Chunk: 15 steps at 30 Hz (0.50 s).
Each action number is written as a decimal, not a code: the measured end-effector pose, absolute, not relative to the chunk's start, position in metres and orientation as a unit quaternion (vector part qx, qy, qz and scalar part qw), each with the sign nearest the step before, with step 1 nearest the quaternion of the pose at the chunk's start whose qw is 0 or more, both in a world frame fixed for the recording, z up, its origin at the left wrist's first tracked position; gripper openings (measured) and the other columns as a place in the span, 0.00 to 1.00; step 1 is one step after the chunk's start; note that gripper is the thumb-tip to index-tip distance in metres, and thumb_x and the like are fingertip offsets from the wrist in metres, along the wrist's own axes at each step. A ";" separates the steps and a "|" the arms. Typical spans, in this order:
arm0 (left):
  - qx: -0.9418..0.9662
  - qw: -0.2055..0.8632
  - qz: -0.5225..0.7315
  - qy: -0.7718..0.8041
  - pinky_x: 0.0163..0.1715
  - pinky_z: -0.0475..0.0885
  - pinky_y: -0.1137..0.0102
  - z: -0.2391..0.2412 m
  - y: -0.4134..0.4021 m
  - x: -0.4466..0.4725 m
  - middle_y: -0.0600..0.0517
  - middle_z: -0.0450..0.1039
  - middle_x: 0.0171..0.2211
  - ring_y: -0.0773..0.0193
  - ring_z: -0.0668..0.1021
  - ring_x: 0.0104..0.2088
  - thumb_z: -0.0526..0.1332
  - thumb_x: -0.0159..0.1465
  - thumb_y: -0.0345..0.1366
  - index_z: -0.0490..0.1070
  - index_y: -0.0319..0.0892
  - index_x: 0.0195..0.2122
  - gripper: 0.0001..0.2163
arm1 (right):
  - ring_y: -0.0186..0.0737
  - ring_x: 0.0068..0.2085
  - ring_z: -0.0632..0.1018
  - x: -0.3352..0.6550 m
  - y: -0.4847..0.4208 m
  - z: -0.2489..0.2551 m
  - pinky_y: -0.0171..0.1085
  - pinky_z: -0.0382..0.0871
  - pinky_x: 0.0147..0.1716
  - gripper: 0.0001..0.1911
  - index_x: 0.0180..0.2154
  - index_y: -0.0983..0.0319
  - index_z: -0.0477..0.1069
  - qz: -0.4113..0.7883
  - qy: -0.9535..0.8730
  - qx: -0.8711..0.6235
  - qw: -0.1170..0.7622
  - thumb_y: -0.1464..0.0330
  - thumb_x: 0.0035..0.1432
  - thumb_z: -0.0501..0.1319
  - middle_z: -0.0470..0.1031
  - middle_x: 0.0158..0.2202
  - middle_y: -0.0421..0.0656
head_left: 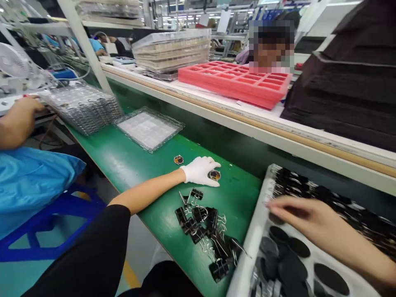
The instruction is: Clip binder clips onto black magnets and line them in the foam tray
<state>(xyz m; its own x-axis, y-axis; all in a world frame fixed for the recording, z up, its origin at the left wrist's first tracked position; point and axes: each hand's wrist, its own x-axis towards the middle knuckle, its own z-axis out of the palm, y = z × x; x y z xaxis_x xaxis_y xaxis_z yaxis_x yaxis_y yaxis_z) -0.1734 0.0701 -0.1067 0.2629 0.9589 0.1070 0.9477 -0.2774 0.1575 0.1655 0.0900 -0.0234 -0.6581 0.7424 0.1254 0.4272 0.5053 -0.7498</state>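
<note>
Small round part (214,175), dark and orange inside a pale rim: near the centre of the frame, in the fork between thumb and forefinger of the person's left hand (201,171). White glove on this hand; thumb and forefinger apart, one on either side of the part. Cannot tell whether they grip it or merely surround it.

Second round part (178,159), similar look, flat on the green table (108,165), just left of the glove near the wrist.

Right hand (298,210), bare, well apart from the left, at the right of the frame above the white tray (258,220). Thumb and fingertips drawn close together at the tray's left edge; cannot tell whether anything is pinched there. Under and below this hand: black discs (292,270), some overlapping, some single. Beyond it, along the tray's far side, rows of black pieces with metal bits, blurred.

Lower centre: loose heap of black binder clips (212,218), wire handles at various angles, between glove and tray.

Left of centre: clear plastic tray (150,126) flat on the table, near a stack of clear trays (89,109).

Upper half: shelf (256,128) bearing red compartmented tray (222,88), another clear stack (173,53) and a tall dark stack (346,90) at far right. Another person (272,45) behind the red tray.

Left edge: co-worker's hand (31,103), blue garment (34,181), blue stool (62,220), white fan (15,62).
</note>
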 end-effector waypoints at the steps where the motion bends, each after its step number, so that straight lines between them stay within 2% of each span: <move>1: 0.793 0.033 0.091 0.602 0.52 0.70 0.56 -0.107 0.070 -0.174 0.42 0.74 0.56 0.44 0.77 0.54 0.65 0.61 0.64 0.70 0.45 0.65 0.38 | 0.48 0.33 0.82 0.150 0.095 -0.027 0.41 0.78 0.33 0.29 0.31 0.58 0.85 0.403 -0.816 -0.364 0.198 0.38 0.55 0.68 0.83 0.33 0.50; 3: 0.794 0.036 0.089 0.600 0.51 0.70 0.58 -0.106 0.071 -0.175 0.44 0.75 0.53 0.46 0.77 0.53 0.65 0.63 0.62 0.75 0.47 0.59 0.31 | 0.44 0.30 0.78 0.113 0.107 -0.038 0.40 0.75 0.29 0.29 0.33 0.60 0.85 0.443 -0.764 -0.407 0.233 0.40 0.53 0.70 0.82 0.31 0.48; 5: 0.799 0.035 0.090 0.594 0.49 0.70 0.59 -0.105 0.073 -0.175 0.46 0.76 0.49 0.48 0.78 0.50 0.66 0.63 0.60 0.78 0.48 0.54 0.26 | 0.39 0.27 0.75 0.075 0.121 -0.050 0.37 0.71 0.25 0.27 0.31 0.63 0.83 0.484 -0.718 -0.431 0.255 0.44 0.47 0.75 0.80 0.28 0.46; 8: 0.801 0.020 0.086 0.591 0.47 0.70 0.60 -0.104 0.075 -0.175 0.47 0.76 0.47 0.49 0.78 0.49 0.66 0.63 0.61 0.78 0.47 0.53 0.26 | 0.35 0.27 0.75 0.034 0.137 -0.070 0.35 0.74 0.25 0.19 0.28 0.64 0.80 0.555 -0.650 -0.457 0.247 0.56 0.46 0.80 0.79 0.27 0.45; 11: 0.803 0.009 0.078 0.591 0.46 0.69 0.60 -0.104 0.075 -0.175 0.47 0.76 0.47 0.49 0.78 0.48 0.65 0.63 0.62 0.78 0.46 0.53 0.27 | 0.35 0.27 0.78 0.016 0.142 -0.086 0.35 0.78 0.29 0.16 0.29 0.63 0.77 0.577 -0.635 -0.461 0.227 0.65 0.46 0.81 0.79 0.27 0.44; 13: 0.805 0.005 0.073 0.589 0.45 0.69 0.60 -0.104 0.075 -0.175 0.46 0.77 0.47 0.49 0.78 0.49 0.65 0.64 0.61 0.78 0.45 0.51 0.26 | 0.35 0.27 0.77 0.011 0.144 -0.093 0.35 0.77 0.28 0.14 0.31 0.63 0.78 0.576 -0.641 -0.462 0.212 0.67 0.47 0.80 0.78 0.27 0.42; 15: 0.807 0.004 0.070 0.586 0.44 0.68 0.60 -0.104 0.074 -0.175 0.46 0.77 0.46 0.49 0.78 0.49 0.64 0.64 0.60 0.78 0.44 0.49 0.25 | 0.33 0.25 0.74 0.009 0.146 -0.097 0.33 0.71 0.25 0.14 0.32 0.62 0.77 0.546 -0.667 -0.468 0.196 0.68 0.47 0.79 0.77 0.26 0.39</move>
